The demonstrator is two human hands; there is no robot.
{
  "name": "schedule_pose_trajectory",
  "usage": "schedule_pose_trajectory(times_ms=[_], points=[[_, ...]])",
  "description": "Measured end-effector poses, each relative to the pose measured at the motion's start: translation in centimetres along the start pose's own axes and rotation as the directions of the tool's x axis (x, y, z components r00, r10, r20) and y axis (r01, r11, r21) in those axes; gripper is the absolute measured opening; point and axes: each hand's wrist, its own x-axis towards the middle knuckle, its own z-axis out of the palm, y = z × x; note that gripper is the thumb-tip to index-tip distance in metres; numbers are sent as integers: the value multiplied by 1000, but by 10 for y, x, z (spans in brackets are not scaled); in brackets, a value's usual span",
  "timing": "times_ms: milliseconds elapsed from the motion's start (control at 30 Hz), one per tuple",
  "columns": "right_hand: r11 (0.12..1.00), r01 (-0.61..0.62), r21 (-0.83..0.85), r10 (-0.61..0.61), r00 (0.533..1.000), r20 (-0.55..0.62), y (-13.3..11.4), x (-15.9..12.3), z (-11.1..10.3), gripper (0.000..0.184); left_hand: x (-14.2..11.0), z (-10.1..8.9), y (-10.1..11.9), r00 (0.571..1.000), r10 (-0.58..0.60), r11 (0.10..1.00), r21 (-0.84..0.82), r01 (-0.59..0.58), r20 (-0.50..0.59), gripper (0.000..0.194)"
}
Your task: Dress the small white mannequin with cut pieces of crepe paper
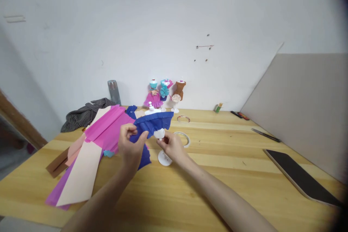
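Observation:
A small white dress form [159, 134] on a round base stands near the middle of the table, with gathered blue crepe paper [156, 120] across its torso. My right hand [174, 146] pinches the form's lower part, just above the base. At the paper's left end is my left hand [132, 148], its fingers loosely curled and the thumb apart from them. Its fingertips overlap the blue paper in the head view; whether they touch it is hard to see. More blue paper [145, 157] shows beside and below the left hand.
Pink crepe paper [111, 127] and cream paper [81, 174] pile up at left by a striped cloth [85, 114] and a bottle [114, 92]. Dressed forms [179, 92] stand behind. Tape rings [186, 139], a glue stick [219, 107], scissors [266, 135] and a dark tablet [300, 175] lie rightward.

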Motion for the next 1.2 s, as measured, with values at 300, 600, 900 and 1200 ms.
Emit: schedule_pose_trajectory(times_ms=[300, 600, 900, 1200], points=[[995, 49, -82, -52, 998, -40, 0, 3, -2, 11, 31, 1, 16, 908, -179, 983, 29, 181, 378, 39], [995, 31, -97, -35, 999, -42, 0, 2, 1, 11, 16, 9, 11, 962, 85, 964, 223, -145, 258, 10], [999, 15, -38, -16, 1000, -27, -2, 2, 1, 11, 2, 3, -7, 706, 588, 554, 439, -707, 394, 15], [998, 18, 55, -16, 999, -29, 2, -1, 5, 10, 3, 8, 1, 539, 756, 397, 394, -829, 371, 14]])
